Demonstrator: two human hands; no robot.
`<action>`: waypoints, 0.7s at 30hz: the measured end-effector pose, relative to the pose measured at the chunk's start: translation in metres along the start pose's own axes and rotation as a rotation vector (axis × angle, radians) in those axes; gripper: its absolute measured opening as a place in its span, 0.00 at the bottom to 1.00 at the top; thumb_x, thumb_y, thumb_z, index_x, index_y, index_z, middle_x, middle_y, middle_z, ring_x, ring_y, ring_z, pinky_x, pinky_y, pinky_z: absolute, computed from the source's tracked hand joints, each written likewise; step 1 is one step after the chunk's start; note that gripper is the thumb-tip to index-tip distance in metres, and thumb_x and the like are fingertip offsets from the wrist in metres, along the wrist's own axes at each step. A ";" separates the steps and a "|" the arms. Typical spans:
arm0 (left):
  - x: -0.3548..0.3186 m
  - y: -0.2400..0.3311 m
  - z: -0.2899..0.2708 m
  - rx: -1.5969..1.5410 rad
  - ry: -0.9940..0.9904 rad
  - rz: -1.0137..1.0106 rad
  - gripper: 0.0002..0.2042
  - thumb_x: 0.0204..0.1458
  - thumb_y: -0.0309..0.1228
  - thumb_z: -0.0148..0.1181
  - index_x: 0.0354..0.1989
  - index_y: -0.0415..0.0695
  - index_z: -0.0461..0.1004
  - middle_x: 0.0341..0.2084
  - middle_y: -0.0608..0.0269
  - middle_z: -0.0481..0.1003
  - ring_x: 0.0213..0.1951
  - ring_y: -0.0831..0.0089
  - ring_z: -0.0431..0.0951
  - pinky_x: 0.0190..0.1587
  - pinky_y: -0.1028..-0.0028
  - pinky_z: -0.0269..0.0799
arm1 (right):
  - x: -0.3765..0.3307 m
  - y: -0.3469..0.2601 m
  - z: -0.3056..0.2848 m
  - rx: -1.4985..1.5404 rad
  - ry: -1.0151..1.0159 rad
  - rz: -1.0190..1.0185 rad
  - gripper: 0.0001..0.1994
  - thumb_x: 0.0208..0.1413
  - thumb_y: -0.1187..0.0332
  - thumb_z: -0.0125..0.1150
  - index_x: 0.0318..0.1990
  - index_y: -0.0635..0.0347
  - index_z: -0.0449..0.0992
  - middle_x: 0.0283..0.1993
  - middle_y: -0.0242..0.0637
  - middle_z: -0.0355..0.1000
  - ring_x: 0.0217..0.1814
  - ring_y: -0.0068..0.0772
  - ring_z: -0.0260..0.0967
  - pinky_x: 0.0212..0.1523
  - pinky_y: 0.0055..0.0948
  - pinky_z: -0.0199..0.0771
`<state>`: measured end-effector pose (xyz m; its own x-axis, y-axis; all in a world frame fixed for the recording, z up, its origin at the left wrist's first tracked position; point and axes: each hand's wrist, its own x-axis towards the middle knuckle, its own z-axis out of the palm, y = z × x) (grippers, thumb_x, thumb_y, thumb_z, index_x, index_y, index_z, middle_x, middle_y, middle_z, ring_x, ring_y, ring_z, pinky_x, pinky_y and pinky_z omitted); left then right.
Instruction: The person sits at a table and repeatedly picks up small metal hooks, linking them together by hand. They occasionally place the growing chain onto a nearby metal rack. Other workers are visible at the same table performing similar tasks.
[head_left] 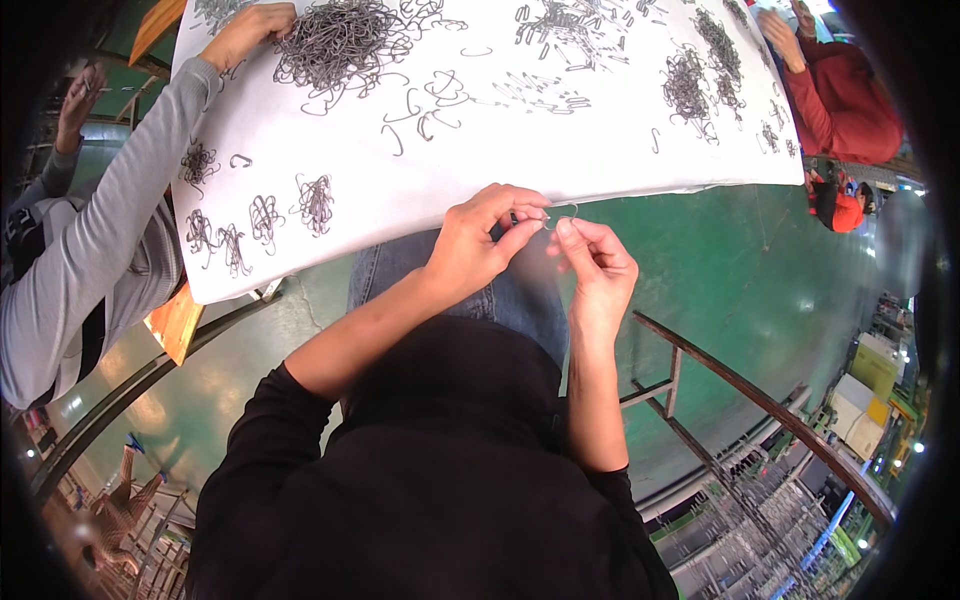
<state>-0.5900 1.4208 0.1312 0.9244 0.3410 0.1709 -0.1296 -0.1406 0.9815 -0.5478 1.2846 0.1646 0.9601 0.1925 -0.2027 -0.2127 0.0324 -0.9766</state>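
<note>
Both pinched on one small wire hook (pixel 560 212), left hand (pixel 478 245) and right hand (pixel 597 268), just off the white table (pixel 400 190) edge.

At frame centre, the left hand (pixel 478 245) and right hand (pixel 597 262) pinch a small bent wire hook (pixel 560 212) between fingertips, just below the white desk (pixel 480 150) edge. Tangled wire piles (pixel 340 42) lie upper left, where a grey-sleeved co-worker's hand (pixel 248 28) touches them.

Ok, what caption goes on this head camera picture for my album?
Left hand and right hand pinch a small wire hook beside a white table strewn with hooks.
</note>
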 end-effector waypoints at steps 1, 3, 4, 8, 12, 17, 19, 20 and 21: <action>0.000 -0.001 0.001 0.011 0.007 0.010 0.11 0.49 0.20 0.61 0.42 0.42 0.76 0.32 0.62 0.78 0.32 0.77 0.77 0.33 0.78 0.72 | -0.001 0.001 0.002 -0.002 0.024 -0.017 0.06 0.52 0.74 0.65 0.36 0.66 0.78 0.30 0.36 0.77 0.28 0.21 0.73 0.26 0.16 0.68; 0.001 -0.002 0.001 0.041 0.021 0.020 0.13 0.49 0.20 0.62 0.44 0.40 0.74 0.33 0.63 0.79 0.31 0.79 0.77 0.36 0.78 0.73 | -0.003 0.003 0.005 0.008 0.041 -0.033 0.06 0.53 0.74 0.65 0.36 0.67 0.77 0.30 0.37 0.77 0.28 0.22 0.73 0.28 0.18 0.70; 0.001 -0.002 0.002 0.031 0.030 0.023 0.13 0.49 0.20 0.62 0.44 0.40 0.74 0.33 0.63 0.79 0.31 0.79 0.77 0.36 0.78 0.73 | -0.003 0.003 0.006 0.010 0.052 -0.039 0.06 0.53 0.74 0.64 0.36 0.67 0.77 0.30 0.37 0.77 0.29 0.22 0.74 0.28 0.18 0.72; 0.000 -0.004 0.003 0.029 0.046 0.016 0.13 0.49 0.20 0.62 0.44 0.40 0.73 0.33 0.62 0.79 0.32 0.79 0.77 0.36 0.78 0.74 | -0.003 0.005 0.009 0.015 0.076 -0.051 0.05 0.54 0.75 0.63 0.36 0.68 0.77 0.29 0.37 0.76 0.29 0.23 0.74 0.31 0.20 0.75; -0.001 -0.003 0.004 0.060 0.025 0.042 0.13 0.49 0.20 0.62 0.44 0.39 0.73 0.35 0.61 0.79 0.33 0.78 0.78 0.37 0.78 0.73 | -0.004 0.009 0.011 0.061 0.086 -0.120 0.03 0.53 0.78 0.63 0.35 0.68 0.77 0.31 0.37 0.76 0.30 0.24 0.74 0.32 0.21 0.76; 0.028 -0.012 -0.026 0.380 0.047 0.206 0.09 0.49 0.25 0.63 0.40 0.42 0.76 0.34 0.59 0.77 0.37 0.68 0.76 0.41 0.71 0.72 | -0.006 0.015 0.010 0.094 0.085 -0.230 0.03 0.52 0.80 0.63 0.34 0.67 0.77 0.34 0.39 0.75 0.32 0.24 0.74 0.34 0.21 0.76; 0.061 -0.024 -0.045 0.634 0.089 0.271 0.08 0.48 0.29 0.63 0.37 0.43 0.78 0.33 0.59 0.77 0.39 0.63 0.74 0.43 0.68 0.70 | -0.007 0.018 0.009 0.058 0.086 -0.247 0.03 0.52 0.80 0.63 0.34 0.66 0.77 0.34 0.39 0.75 0.33 0.25 0.74 0.34 0.20 0.76; 0.078 -0.030 -0.052 0.756 0.115 0.301 0.08 0.48 0.30 0.63 0.36 0.44 0.78 0.33 0.59 0.76 0.39 0.60 0.73 0.44 0.66 0.70 | -0.007 0.019 0.008 0.060 0.074 -0.251 0.03 0.52 0.80 0.63 0.34 0.66 0.77 0.34 0.39 0.75 0.33 0.25 0.74 0.34 0.20 0.75; 0.091 -0.035 -0.056 0.809 0.067 0.283 0.08 0.48 0.30 0.63 0.35 0.44 0.78 0.34 0.59 0.77 0.40 0.60 0.72 0.45 0.66 0.69 | -0.007 0.020 0.008 0.057 0.068 -0.251 0.03 0.52 0.80 0.63 0.34 0.66 0.76 0.34 0.38 0.75 0.33 0.25 0.74 0.34 0.19 0.75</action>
<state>-0.5219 1.5091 0.1175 0.8697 0.2437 0.4293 -0.0328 -0.8392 0.5428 -0.5599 1.2917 0.1469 0.9937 0.1050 0.0390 0.0255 0.1265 -0.9916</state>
